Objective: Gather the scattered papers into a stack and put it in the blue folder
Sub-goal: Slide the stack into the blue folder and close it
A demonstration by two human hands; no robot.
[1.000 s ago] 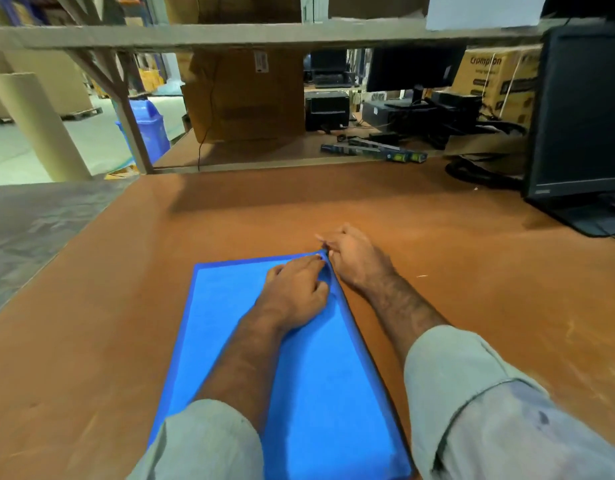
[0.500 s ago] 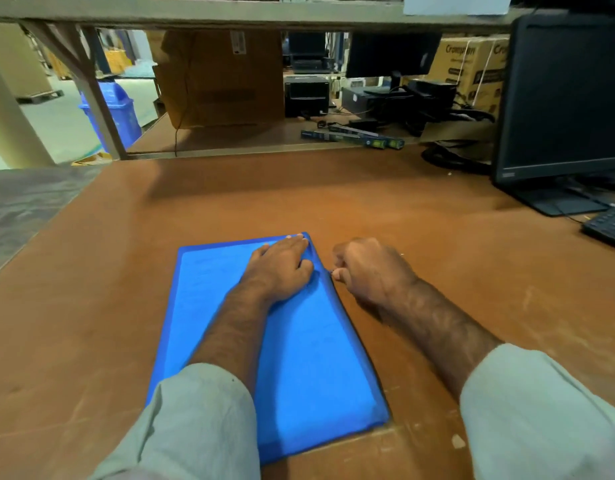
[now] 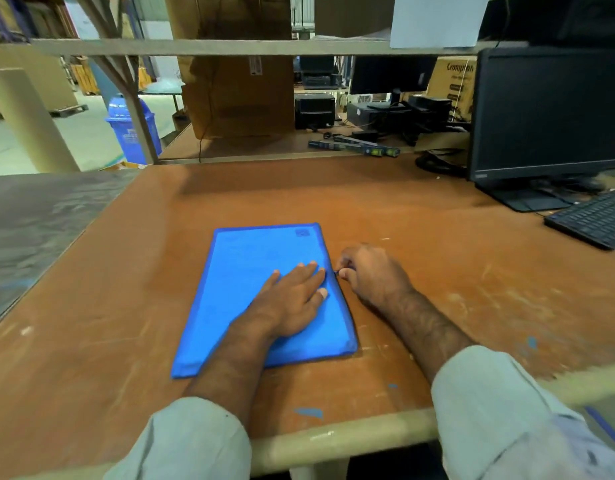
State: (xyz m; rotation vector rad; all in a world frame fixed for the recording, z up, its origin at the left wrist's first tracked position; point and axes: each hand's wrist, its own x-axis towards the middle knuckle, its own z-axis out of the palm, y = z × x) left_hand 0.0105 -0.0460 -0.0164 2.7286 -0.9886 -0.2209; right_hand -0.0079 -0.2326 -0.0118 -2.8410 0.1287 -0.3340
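The blue folder (image 3: 250, 278) lies flat on the brown table (image 3: 420, 244), long side pointing away from me. My left hand (image 3: 292, 299) presses flat on its right half with straight fingers. My right hand (image 3: 368, 271) sits just off the folder's right edge, fingers curled, thumb and forefinger pinching a small dark zipper pull at about the middle of that edge. No loose papers show anywhere; whatever is inside the folder is hidden.
A black monitor (image 3: 548, 116) and keyboard (image 3: 593, 220) stand at the right. A low shelf behind the table holds a cardboard box (image 3: 240, 95), black devices (image 3: 314, 110) and cables. A grey surface (image 3: 39, 209) adjoins the table on the left.
My right hand has drawn the zipper pull along the folder's right edge from the far corner toward me. My left hand has slid back with it. The camera view has pulled back.
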